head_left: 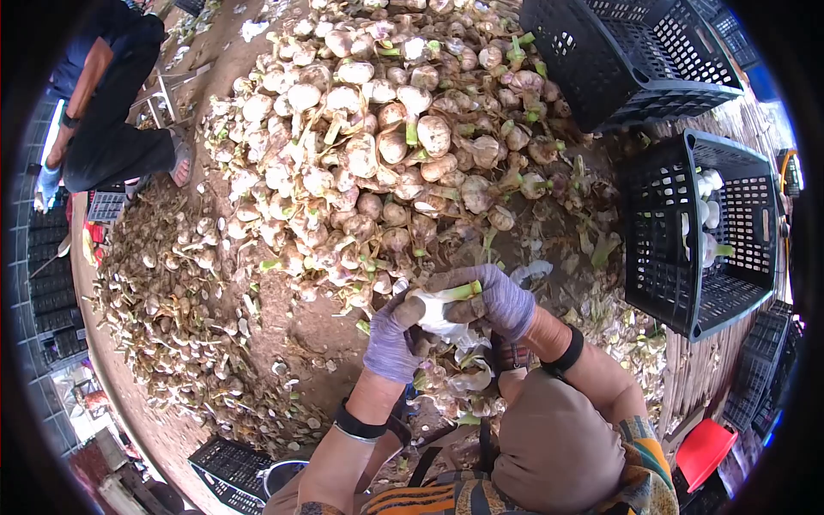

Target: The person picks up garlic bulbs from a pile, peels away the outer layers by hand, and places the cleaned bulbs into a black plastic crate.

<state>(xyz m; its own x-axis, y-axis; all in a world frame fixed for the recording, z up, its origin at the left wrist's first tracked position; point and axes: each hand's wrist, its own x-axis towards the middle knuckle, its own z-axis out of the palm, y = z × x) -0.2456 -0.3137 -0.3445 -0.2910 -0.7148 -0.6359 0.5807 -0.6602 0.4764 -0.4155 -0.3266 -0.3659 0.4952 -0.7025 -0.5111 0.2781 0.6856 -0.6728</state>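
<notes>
Both my hands wear purple-grey gloves with dirt-stained fingers. Between them is a garlic bulb, white where its outer skin is off, with a short green stem pointing right. My left hand is closed on the bulb's left side. My right hand is closed round its right side, by the stem. Loose white skin hangs below the fingers. Just beyond my hands rises a big heap of unpeeled garlic bulbs, brownish and dirty, many with cut green stems.
At right, a black crate holds several white bulbs; stacked black crates stand behind it. Garlic scraps litter the ground at left. Another person sits at upper left. A red basin is at lower right, a black crate at lower left.
</notes>
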